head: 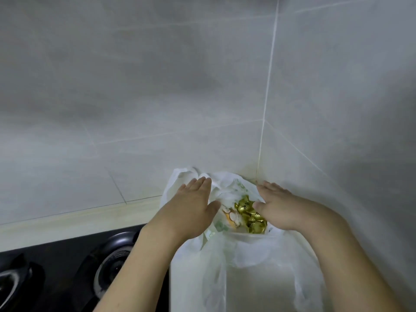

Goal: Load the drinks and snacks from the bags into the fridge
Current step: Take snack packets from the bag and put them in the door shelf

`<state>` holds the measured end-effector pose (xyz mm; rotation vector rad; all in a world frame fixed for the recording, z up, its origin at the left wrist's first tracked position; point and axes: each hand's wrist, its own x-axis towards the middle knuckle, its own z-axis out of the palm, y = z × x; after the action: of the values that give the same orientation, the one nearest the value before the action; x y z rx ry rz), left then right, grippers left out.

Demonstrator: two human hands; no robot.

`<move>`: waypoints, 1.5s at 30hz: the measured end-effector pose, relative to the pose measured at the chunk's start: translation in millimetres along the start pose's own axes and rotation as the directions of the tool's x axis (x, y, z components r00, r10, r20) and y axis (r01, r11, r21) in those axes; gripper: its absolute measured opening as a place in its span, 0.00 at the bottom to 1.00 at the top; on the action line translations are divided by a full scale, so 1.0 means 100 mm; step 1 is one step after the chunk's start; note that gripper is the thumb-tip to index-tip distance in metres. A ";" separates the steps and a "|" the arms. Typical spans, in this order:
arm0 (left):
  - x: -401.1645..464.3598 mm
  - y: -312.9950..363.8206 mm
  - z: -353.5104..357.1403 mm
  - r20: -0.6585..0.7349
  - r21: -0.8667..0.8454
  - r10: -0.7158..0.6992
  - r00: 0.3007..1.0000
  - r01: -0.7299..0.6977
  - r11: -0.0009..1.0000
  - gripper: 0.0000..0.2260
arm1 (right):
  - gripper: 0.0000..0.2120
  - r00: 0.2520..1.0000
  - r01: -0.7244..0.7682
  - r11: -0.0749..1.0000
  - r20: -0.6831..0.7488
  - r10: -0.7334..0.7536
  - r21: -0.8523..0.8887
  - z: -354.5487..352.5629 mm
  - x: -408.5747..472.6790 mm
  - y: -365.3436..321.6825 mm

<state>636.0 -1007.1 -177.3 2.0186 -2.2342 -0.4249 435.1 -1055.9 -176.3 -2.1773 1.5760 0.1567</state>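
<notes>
A white plastic bag (247,251) stands on the counter in the wall corner, its mouth spread wide. Inside lie several gold-wrapped sweets (249,213) and an orange-and-white snack packet (230,218). My left hand (191,208) lies flat with straight fingers on the bag's left rim. My right hand (281,206) lies flat with straight fingers on the right rim, thumb beside the gold sweets. Neither hand holds anything. No fridge or drinks are in view.
A black gas hob (67,266) with two burners fills the lower left, close to the bag. Grey tiled walls (157,86) meet in a corner just behind the bag. A pale counter ledge (78,219) runs along the back wall.
</notes>
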 end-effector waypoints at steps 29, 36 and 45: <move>2.72 -0.76 2.36 0.531 -0.566 -0.515 0.672 0.734 0.375 0.10 | 0.12 0.961 -0.274 0.962 0.043 0.274 -0.009 1.60 2.37 0.87; 2.61 -0.80 2.40 0.497 -0.558 -0.522 0.693 0.716 0.419 0.13 | 0.07 0.958 -0.275 0.955 0.054 0.282 -0.112 1.72 2.42 0.82; 2.21 -0.55 1.73 0.186 -0.481 -0.495 0.849 0.518 0.707 0.08 | 0.11 0.953 -0.287 0.958 -0.101 0.285 -0.007 1.41 2.24 0.75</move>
<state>618.7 -1206.3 -382.4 2.2653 -1.3072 -1.0021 465.4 -1211.8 -401.0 -1.9879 1.9509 0.1575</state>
